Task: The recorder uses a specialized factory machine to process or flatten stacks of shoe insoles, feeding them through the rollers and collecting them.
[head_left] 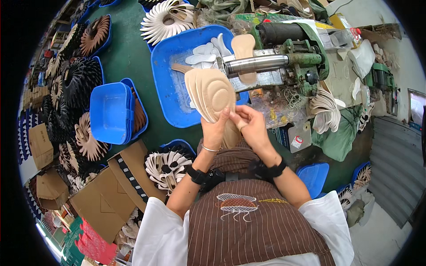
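Holding a fanned stack of tan insoles (209,95), the left hand (216,131) is closed around the stack's lower end, thumb pressed against the front face. The insoles are flat, foot-shaped, matt pieces with raised concentric contours on the face; they overlap like cards and stand upright just far of both hands. The right hand (251,124) sits touching the left, its fingers pinched together at the lower edge of the stack; whether it grips one insole or only steadies the pile cannot be told. A thin metal bangle circles the left wrist, and a black strap is on each wrist.

Just far of the stack stands a machine (284,62) with a smooth polished steel roller (255,64) lying horizontally in a green-painted, worn metal frame. A single tan insole (243,51) hangs over the roller's left end. Left of the roller, a large blue plastic tray (171,73) holds several white insole-shaped pieces (206,51).

Further left, a stack of smaller blue tubs (111,111) rests on the green floor. Rings of insoles in white, brown and black (80,80), set on edge in spiral rosettes, fill other blue trays along the far left. Near left lie flattened brown cardboard boxes (106,195).
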{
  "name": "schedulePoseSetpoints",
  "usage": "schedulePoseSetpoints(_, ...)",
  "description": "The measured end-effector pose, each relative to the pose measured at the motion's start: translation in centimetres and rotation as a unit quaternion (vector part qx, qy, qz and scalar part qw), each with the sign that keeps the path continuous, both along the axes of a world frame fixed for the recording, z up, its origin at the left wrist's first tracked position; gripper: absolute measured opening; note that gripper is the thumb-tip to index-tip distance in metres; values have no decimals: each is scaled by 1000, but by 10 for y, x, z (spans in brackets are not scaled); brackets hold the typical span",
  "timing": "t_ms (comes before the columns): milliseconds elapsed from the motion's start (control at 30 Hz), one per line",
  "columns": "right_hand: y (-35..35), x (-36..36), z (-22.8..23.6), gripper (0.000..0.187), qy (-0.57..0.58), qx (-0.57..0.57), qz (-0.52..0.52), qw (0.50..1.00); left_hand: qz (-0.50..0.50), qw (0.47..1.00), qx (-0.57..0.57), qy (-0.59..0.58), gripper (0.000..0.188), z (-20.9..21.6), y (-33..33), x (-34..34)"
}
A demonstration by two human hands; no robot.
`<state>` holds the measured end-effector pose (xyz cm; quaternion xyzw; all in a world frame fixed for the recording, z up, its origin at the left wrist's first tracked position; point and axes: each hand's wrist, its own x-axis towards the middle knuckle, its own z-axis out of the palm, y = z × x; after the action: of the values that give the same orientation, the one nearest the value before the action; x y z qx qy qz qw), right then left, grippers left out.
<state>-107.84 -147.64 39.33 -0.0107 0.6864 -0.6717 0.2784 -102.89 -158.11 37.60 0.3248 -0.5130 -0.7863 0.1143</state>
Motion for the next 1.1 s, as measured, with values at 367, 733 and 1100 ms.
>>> schedulePoseSetpoints(367,13,-40,-4,25,-37,41,-57,997,71,985,-149,60,38,-8,5,-5)
schedulePoseSetpoints(733,50,-60,-21,16,-10,56,-139,989,13,990,136,20,48,5,0,-2)
schedulePoseSetpoints(1100,52,-17,-5,19,-115,-4,-117,986,49,970,226,75,36,-5,-9,0)
